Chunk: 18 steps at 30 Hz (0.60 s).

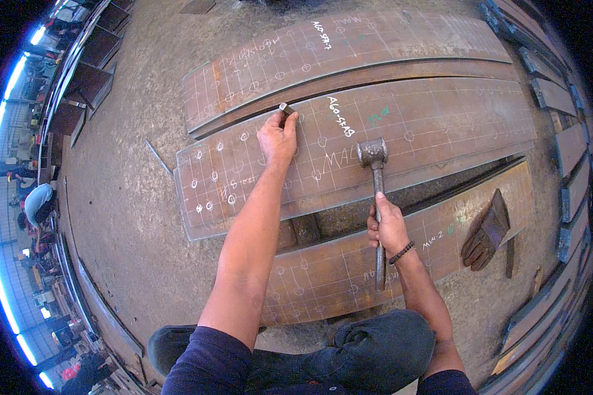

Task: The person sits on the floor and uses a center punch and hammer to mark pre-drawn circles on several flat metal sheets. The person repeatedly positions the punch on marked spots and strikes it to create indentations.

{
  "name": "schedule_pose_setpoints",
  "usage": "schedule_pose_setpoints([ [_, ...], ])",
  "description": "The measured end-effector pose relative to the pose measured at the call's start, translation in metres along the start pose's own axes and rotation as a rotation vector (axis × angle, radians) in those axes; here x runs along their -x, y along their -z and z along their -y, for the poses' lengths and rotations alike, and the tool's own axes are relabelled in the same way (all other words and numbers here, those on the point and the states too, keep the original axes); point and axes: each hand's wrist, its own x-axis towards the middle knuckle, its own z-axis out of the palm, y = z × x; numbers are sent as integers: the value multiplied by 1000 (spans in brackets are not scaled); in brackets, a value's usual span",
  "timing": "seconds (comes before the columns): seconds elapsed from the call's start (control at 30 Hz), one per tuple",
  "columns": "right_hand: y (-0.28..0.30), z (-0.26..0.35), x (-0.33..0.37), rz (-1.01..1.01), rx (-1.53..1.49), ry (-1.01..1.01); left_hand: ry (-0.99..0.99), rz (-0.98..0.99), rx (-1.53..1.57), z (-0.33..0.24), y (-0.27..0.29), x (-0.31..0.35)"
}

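My left hand (279, 139) is closed around a short metal punch (284, 107), whose square-looking top end points up past the fingertips. It is over the far edge of the middle steel plate (441, 128), near chalk grid lines and small circles; the punch's lower end is hidden by my fingers. A hammer (373, 153) with a round metal head and a long metal handle is in my right hand (390, 227), gripped partway down the handle. Its head is above the same plate, to the right of the punch and apart from it. A dark bead bracelet (402, 253) circles my right wrist.
Beyond lies another marked steel plate (402, 43); nearer me is a third, rusty plate (336, 280), with a dark work glove (487, 230) on it. Stacked steel pieces (573, 151) line the right. At far left, another person (38, 201) bends over among steel parts.
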Motion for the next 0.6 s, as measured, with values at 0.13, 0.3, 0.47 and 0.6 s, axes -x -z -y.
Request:
schedule_pose_setpoints([
  [0.13, -1, 0, 0, -10, -6, -10, -18, -2, -2, 0, 0, 0],
  [0.3, 2, -2, -2, 3, -5, 3, -24, -5, -36, -1, 1, 0],
  [0.47, 6, -15, -12, -73, 198, 172, -110, -4, 7, 0, -1, 3],
  [0.6, -12, -4, -11, -228, 681, 647, -268, -13, -47, 3, -2, 2],
])
